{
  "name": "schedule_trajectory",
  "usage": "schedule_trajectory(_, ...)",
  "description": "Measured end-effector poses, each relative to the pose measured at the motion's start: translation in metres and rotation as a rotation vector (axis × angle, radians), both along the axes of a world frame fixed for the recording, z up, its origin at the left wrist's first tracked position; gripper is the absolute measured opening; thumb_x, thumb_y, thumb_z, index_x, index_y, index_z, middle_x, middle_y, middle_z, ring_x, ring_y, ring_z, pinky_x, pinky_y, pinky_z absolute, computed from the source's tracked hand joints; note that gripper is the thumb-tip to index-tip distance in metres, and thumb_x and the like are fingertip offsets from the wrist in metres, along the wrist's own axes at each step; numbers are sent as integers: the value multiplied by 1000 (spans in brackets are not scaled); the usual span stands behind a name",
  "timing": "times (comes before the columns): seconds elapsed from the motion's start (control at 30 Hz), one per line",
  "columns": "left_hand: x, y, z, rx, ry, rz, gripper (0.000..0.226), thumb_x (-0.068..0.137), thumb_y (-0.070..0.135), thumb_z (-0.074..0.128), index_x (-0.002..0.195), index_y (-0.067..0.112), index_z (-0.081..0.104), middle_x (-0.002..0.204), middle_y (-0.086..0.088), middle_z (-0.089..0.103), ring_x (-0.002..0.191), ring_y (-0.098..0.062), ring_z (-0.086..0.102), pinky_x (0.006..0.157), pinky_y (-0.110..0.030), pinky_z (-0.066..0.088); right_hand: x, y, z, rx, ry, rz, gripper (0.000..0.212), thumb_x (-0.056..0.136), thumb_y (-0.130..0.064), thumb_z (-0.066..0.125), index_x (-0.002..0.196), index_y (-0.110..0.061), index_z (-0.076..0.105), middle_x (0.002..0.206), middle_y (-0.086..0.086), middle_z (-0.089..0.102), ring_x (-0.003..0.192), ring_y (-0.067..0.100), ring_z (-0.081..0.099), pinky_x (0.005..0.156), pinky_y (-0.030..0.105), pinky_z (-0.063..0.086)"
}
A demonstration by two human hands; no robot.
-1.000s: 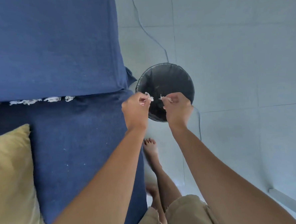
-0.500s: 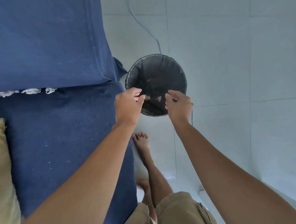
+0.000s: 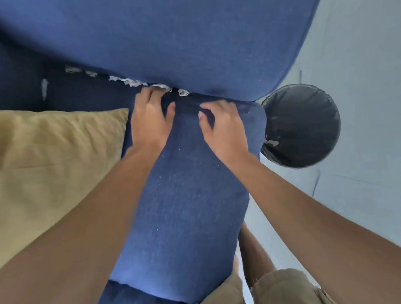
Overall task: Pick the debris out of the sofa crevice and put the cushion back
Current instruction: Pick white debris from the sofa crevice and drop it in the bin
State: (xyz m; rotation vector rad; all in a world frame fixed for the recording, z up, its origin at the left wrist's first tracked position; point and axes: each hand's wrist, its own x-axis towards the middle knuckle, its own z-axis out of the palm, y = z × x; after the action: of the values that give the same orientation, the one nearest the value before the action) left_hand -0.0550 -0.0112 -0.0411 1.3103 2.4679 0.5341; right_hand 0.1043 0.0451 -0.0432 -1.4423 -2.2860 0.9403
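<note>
Left fingers (image 3: pixel 155 93): curled onto white debris (image 3: pixel 129 81) in the sofa crevice (image 3: pixel 191 96); grip cannot be told.
Right hand (image 3: pixel 223 124): fingers loosely curled, empty, above the seat.
Change: both hands had left the bin (image 3: pixel 301 124).
Cushion (image 3: pixel 43 166): beside the left hand (image 3: pixel 150 122).

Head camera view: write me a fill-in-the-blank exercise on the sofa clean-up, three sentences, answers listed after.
1. The white debris lies along the crevice of the ____ sofa.
2. The left hand reaches the debris, while the right hand holds ____.
3. The cushion lying on the seat is ____ in colour.

Missing words: blue; nothing; yellow
</note>
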Motion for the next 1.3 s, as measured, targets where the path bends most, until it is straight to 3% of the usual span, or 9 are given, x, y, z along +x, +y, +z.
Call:
schedule_trajectory(0.13,-27,0,-29,-82,20,-106,37,95,26,54,128,8,52,124,-14,60,114,-34,55,95,-45,45,-49,8,-21,46,-60,159,36,95,-16,54,130,-9,57,126,8,60,115,26,58,97,37,48)
schedule_trajectory(0.33,-26,-5,-58,-110,153,37,43,101,34,38,133,7,46,102,-20,68,92,-40,62,87,-44,41,-67,18,-48,175,-315,168,41,97,-16,50,138,-20,48,130,7,53,99,29,66,81,38,51)
schedule_trajectory(0.43,-32,7,-61,-116,183,13,39,98,34,46,129,12,50,105,-15,69,93,-38,64,83,-44,45,-71,21,-52,211,-417,196,42,97,-25,51,139,-28,45,122,5,58,92,32,66,76,40,52)
schedule_trajectory(0.57,-32,11,-62,-133,215,-12,36,89,32,61,121,16,56,124,-14,54,82,-35,65,68,-41,49,-74,23,-50,217,-498,266,50,96,-30,54,143,-35,39,114,6,64,92,36,66,75,40,52)
schedule_trajectory(0.77,-34,13,-65,-187,222,-72,30,94,35,54,119,20,57,131,-7,51,87,-33,65,66,-40,46,-85,30,-51,229,-575,300,29,97,-34,54,123,-25,60,112,5,66,97,31,65,67,30,40)
schedule_trajectory(0.93,-37,20,-61,-143,227,-24,25,93,36,52,109,19,61,117,-6,60,85,-36,64,61,-38,39,-88,30,-53,279,-529,218,22,98,-24,48,103,-20,69,100,3,70,87,29,66,60,30,34)
schedule_trajectory(1.07,-37,26,-52,-114,117,174,19,89,31,56,102,21,65,109,-2,68,95,-30,64,76,-38,46,-85,30,-45,268,-438,138,19,93,-17,48,91,-19,67,90,1,70,77,28,63,57,30,31)
schedule_trajectory(1.2,-31,11,-38,106,-97,320,16,81,24,71,97,21,69,96,6,73,88,-16,67,81,-28,48,-70,19,-27,196,-180,8,12,92,-18,59,91,-18,71,84,3,67,71,30,63,56,32,44)
schedule_trajectory(1.3,-11,-6,-22,116,-196,320,14,79,23,74,93,21,74,90,4,74,82,-14,68,82,-28,52,-48,10,-8,106,80,-152,9,87,-11,67,90,-12,74,76,7,67,64,26,61,61,33,50)
